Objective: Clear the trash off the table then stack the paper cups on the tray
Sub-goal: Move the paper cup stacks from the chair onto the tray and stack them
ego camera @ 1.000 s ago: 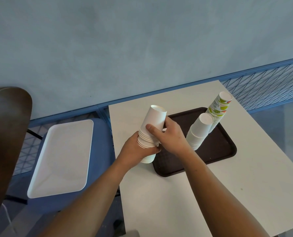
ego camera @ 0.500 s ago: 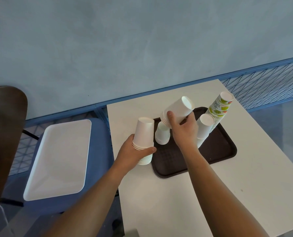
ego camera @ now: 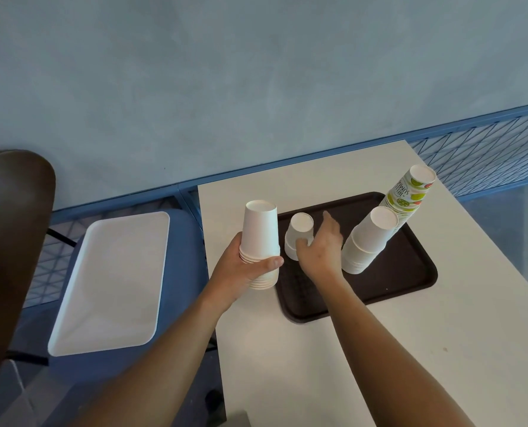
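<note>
Curled thumb and fingers of the left grip [ego camera: 250, 268] clasp the held stack [ego camera: 261, 238], plain white paper cups nested mouth-down. It is kept upright at the near left edge of the brown tray [ego camera: 410, 291]. Whether its base rests on the white bench [ego camera: 426, 349] or hangs just above it cannot be told. It seems poised there, ready to go onto the tray. Just beside it, the right grip [ego camera: 321, 249] is open and holds nothing. Its thumb lies against the small stack [ego camera: 299, 234], a few white cups standing upside down on the tray's left half. Its fingers reach loosely past the far side without closing round the cups. It is probably steadying that short pile or about to take it, so that piles can be joined. To the right on the tray stands the tall white stack [ego camera: 369, 241], also mouth-down. Close behind it, at the tray's far right corner, the printed stack [ego camera: 410, 195] with a lime-slice pattern rises higher and looks tilted. Upside-down cups sit steady on their wide rims, which likely explains the arrangement. Left of the bench, a white tray [ego camera: 109, 288] lies on a blue chair [ego camera: 185, 257], and a dark chair back [ego camera: 13, 241] fills the left edge. Farthest off are a blue wire railing [ego camera: 487, 158] and a pale blue wall [ego camera: 256, 87].
</note>
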Motion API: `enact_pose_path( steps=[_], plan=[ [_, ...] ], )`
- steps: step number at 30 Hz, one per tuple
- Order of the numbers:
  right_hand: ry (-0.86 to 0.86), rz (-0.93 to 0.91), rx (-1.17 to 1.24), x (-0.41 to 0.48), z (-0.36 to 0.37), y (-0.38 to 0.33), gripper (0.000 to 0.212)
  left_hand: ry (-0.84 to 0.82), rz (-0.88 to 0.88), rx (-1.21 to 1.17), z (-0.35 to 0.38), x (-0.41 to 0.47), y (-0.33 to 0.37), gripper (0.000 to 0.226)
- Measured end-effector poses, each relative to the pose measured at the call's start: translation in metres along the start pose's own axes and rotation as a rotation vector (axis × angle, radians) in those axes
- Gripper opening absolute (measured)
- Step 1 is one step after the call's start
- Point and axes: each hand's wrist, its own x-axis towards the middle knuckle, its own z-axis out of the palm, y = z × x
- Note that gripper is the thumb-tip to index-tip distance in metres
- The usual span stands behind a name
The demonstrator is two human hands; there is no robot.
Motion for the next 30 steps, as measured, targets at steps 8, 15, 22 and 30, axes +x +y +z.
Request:
enact_pose_path(
  steps=[8, 15, 22, 30],
  plan=[
    [-0.227, -0.226, 0.290, -0.055, -0.034, -0.059, 0.028, -0.024, 0.023, 0.129, 0.010, 0.001, 0.007, 0.081],
    [-0.203, -0.199, 0.143, -0.048, -0.042, -0.065, 0.045, 0.018, 0.062, 0.218, 0.016, -0.016, 0.011, 0.087],
    [-0.183, -0.223, 0.204, -0.051, -0.045, -0.065, 0.039, 0.014, 0.051, 0.219, 0.013, -0.026, 0.017, 0.070],
    [-0.016, -0.139, 0.426, -0.043, -0.051, -0.075, 0.038, -0.006, 0.023, 0.229, 0.006, -0.029, 0.012, 0.068]
  ],
)
